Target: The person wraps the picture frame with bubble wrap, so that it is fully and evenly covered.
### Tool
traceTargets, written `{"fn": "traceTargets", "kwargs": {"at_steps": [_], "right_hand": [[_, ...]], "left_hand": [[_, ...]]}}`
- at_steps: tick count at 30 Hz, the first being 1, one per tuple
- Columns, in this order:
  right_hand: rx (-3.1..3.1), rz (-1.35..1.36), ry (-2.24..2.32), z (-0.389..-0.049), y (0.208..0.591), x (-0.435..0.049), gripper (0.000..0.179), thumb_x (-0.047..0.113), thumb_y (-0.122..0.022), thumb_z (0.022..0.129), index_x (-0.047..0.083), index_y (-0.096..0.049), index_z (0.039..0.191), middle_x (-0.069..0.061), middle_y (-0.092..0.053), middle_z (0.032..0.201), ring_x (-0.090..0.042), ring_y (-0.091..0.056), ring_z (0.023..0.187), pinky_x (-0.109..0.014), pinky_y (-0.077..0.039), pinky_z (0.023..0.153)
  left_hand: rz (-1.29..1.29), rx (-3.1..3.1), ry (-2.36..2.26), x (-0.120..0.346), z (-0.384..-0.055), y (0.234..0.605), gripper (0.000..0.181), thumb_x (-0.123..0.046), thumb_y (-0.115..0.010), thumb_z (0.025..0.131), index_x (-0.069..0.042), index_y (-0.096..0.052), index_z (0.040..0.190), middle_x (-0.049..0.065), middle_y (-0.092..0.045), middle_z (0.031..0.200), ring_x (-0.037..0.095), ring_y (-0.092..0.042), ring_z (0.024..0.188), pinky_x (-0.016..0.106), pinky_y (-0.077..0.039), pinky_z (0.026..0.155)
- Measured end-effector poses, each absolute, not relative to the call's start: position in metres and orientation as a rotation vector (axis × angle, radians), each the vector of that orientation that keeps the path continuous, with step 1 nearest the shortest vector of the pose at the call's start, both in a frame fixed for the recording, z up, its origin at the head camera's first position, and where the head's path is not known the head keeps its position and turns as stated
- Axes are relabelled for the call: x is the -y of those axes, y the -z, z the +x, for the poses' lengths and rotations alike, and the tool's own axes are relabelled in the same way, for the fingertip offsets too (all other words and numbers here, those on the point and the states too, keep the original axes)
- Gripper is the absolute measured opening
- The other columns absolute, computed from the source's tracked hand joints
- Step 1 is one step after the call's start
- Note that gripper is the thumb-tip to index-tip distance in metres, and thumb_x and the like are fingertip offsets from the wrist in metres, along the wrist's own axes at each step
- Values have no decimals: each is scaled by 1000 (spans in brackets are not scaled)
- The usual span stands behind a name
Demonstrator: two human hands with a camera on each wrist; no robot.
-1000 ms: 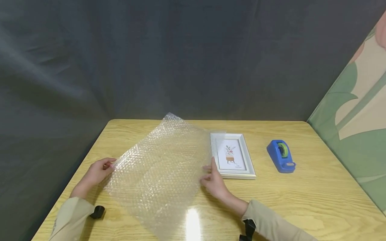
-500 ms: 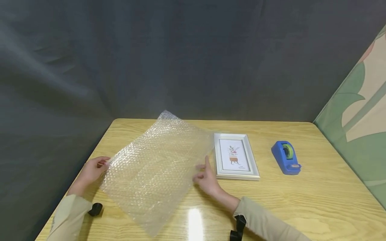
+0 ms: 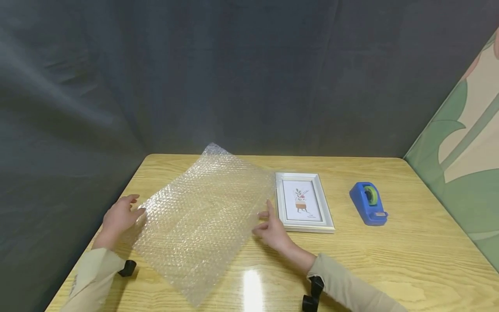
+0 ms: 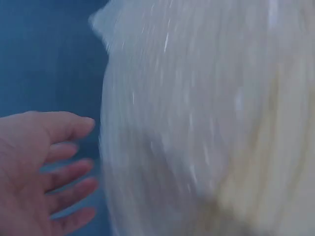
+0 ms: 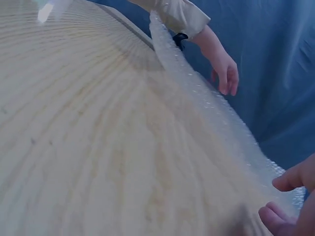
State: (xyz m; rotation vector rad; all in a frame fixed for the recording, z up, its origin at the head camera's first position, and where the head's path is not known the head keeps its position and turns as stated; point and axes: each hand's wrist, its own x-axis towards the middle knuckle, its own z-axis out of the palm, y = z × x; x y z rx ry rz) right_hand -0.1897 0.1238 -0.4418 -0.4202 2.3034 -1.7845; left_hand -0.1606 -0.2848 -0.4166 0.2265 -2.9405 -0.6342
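A sheet of clear bubble wrap (image 3: 202, 216) lies slantwise over the left and middle of the table in the head view, its far corner reaching the back edge. My left hand (image 3: 118, 216) is at its left edge, fingers parted. In the left wrist view that hand (image 4: 39, 167) stands apart from the sheet (image 4: 197, 98), with nothing between thumb and fingers. At the sheet's right edge is my right hand (image 3: 277, 232), forefinger stretched out. Its thumb and fingers are apart in the right wrist view, overlapping the edge of the bubble wrap (image 5: 216, 113).
Just right of the sheet a white picture frame (image 3: 325, 203) with a plant drawing lies face up. A blue tape dispenser (image 3: 362, 206) stands farther right on the wooden table (image 3: 409, 242). A dark curtain (image 3: 249, 78) hangs behind the table.
My left hand has let go of the bubble wrap's left edge and its fingers have spread. The sheet and my right hand shifted slightly left, and the sheet's near corner has settled.
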Motion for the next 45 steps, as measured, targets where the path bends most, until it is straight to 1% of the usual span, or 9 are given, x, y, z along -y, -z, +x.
{"fn": "traceTargets", "kwargs": {"at_steps": [7,14,18,23,32,35,37,39,45], "right_hand": [[-2314,-483,1738,-205,429,-152,89,-8,-64,76,-2,-6,143,-29,-42,123,-27,-62,84,-28,-54,70],[-2390,-576,1648,-224,420,-196,84,-1,-66,78,-5,-12,142,-30,-45,119,-33,-60,89,-24,-53,67],[-2502,-632,1576,-233,418,-225,76,0,-67,78,-7,-22,139,-30,-48,115,-35,-59,90,-22,-52,66],[-2648,-605,1450,-243,415,-257,67,6,-66,81,-6,-31,136,-28,-49,116,-36,-56,95,-25,-50,69],[-2787,-415,1272,-255,421,-284,54,10,-63,84,-6,-40,130,-29,-46,124,-37,-52,99,-34,-48,73],[-2813,-359,1239,-258,425,-287,53,8,-62,83,-8,-41,129,-30,-46,124,-38,-53,99,-37,-49,76],[-2814,-346,1237,-258,428,-288,53,5,-61,82,-11,-40,128,-32,-46,123,-39,-53,99,-40,-50,77],[-2806,-346,1239,-259,432,-290,54,1,-60,82,-15,-37,128,-34,-47,120,-41,-54,99,-42,-51,78],[-2793,-335,1196,-257,439,-291,52,-2,-56,82,-21,-35,126,-37,-49,114,-40,-53,97,-44,-49,82]], "left_hand": [[141,2856,583,203,-184,391,64,-35,-61,83,3,-41,131,26,-49,120,43,-50,104,57,-43,78],[-11,2867,777,111,-205,389,66,-39,-63,81,-4,-43,132,16,-53,124,34,-52,108,50,-44,88],[-18,2867,863,60,-209,391,64,-42,-65,79,-7,-48,130,11,-56,121,30,-56,104,45,-47,84],[-97,2883,915,12,-211,392,63,-44,-64,79,-8,-49,128,8,-59,118,26,-58,101,41,-48,82],[-273,2970,869,-35,-216,409,58,-38,-61,83,-4,-49,129,10,-57,119,24,-58,101,37,-50,82],[-288,2991,888,-44,-219,417,48,-35,-64,82,-3,-56,116,8,-61,102,21,-59,84,32,-51,67],[-307,2998,865,-48,-221,421,36,-33,-65,81,-5,-60,103,5,-60,89,17,-56,73,27,-47,57],[-315,2999,845,-52,-222,424,30,-31,-67,79,-7,-61,95,4,-57,83,16,-53,69,26,-45,54],[-296,3010,811,-58,-220,429,51,-23,-71,74,-1,-56,118,11,-57,101,23,-58,86,31,-51,71]]}}
